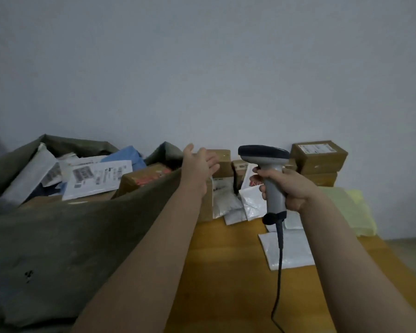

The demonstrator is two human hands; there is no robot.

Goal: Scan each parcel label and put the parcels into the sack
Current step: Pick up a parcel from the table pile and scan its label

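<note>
The sack (58,236) stood at the left, stuffed with parcels. More parcels lay on the worktop (226,272). The left hand (198,164) reached out empty, fingers spread, close to a brown box (222,162) by the wall. The right hand (288,188) gripped the scanner (269,169) upright. The step seemed to be fetching the next parcel: it would need grasping, then its label turned toward the scanner.

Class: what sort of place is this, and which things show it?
Probably a parcel sorting spot: a sack full of labelled parcels, stacked cardboard boxes, a handheld scanner.
</note>
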